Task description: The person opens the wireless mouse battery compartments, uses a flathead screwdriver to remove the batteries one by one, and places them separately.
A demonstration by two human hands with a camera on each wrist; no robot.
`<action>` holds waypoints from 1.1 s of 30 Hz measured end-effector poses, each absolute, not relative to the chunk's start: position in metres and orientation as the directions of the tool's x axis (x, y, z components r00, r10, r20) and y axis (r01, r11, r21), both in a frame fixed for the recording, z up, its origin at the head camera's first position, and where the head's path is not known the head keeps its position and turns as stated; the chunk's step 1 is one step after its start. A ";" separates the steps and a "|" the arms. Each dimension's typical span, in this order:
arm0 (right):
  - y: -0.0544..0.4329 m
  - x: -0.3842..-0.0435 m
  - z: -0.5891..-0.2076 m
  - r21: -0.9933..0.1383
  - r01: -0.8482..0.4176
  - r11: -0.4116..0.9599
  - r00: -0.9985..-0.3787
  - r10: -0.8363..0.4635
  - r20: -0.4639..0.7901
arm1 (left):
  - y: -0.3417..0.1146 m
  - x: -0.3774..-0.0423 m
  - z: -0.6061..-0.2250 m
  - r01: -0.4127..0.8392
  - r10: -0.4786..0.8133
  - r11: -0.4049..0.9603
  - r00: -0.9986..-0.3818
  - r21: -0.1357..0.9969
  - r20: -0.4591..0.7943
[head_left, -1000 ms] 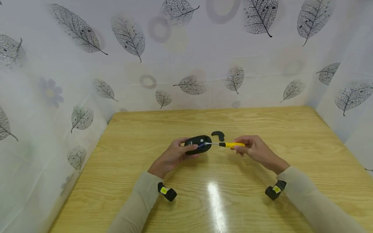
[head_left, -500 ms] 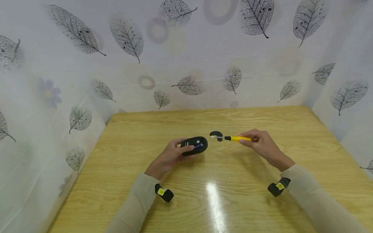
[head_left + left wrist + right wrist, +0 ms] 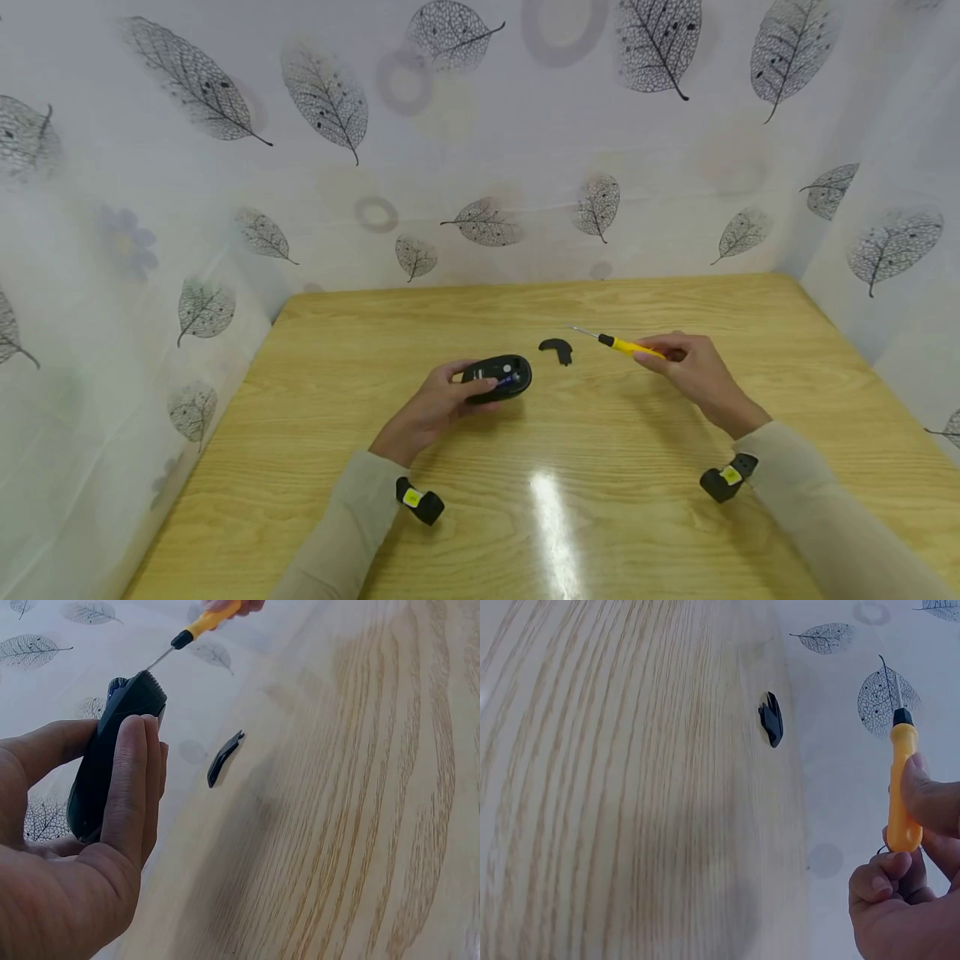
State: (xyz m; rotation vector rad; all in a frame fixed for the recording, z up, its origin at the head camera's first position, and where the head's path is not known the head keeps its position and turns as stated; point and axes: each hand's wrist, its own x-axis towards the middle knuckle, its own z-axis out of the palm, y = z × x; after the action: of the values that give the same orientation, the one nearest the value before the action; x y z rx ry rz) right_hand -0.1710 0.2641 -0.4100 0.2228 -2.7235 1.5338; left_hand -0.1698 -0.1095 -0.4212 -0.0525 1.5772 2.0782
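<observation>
Just below the centre of my head view, the person's left hand [image 3: 442, 402] grips a black, oval computer mouse [image 3: 497, 367] of smooth plastic, thumb laid across its upturned face and fingers beneath. A small blue cylinder [image 3: 505, 381] shows beside the thumb; I take it for a battery, though it is too small for me to be sure. Right of centre, the right hand [image 3: 697, 371] pinches a slim yellow-handled screwdriver [image 3: 632, 347] between thumb and fingers; its black collar and thin metal shaft point toward the upper left, the tip well apart from the mouse. Between the hands, a flat, hooked black plastic piece [image 3: 558, 348] lies on the pale wooden table [image 3: 615, 450], whose streaky grain I see best in both wrist views. Across the top of the frame stands a white backdrop [image 3: 525, 137] printed with dark, veined leaves. Beige sleeves [image 3: 810, 492] enter at the bottom edge, each wrist bearing a black camera [image 3: 429, 507] with a yellow label. In the left wrist view, the fingers block part of the mouse from me.
</observation>
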 end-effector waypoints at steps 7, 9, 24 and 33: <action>0.272 -0.173 -0.414 -0.830 -0.061 0.554 -0.997 -0.080 0.020 | -0.110 -0.170 -0.422 -0.419 0.389 -0.164 -0.860 0.893 -0.331; 0.274 -0.173 -0.416 -0.824 -0.041 0.565 -0.998 -0.066 0.004 | -0.110 -0.170 -0.422 -0.420 0.389 -0.165 -0.859 0.892 -0.333; 0.282 -0.174 -0.422 -0.801 0.053 0.596 -0.997 -0.011 -0.074 | -0.110 -0.167 -0.421 -0.419 0.403 -0.150 -0.853 0.896 -0.331; 0.282 -0.171 -0.426 -0.824 0.083 0.561 -0.994 -0.007 -0.105 | -0.108 -0.167 -0.422 -0.425 0.426 -0.141 -0.841 0.894 -0.333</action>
State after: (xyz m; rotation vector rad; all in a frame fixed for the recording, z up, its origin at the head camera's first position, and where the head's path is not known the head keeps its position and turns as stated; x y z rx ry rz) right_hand -0.1709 0.2818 -0.4264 -0.0697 -2.8591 1.5174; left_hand -0.1668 -0.1079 -0.4219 0.0008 1.5849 2.0238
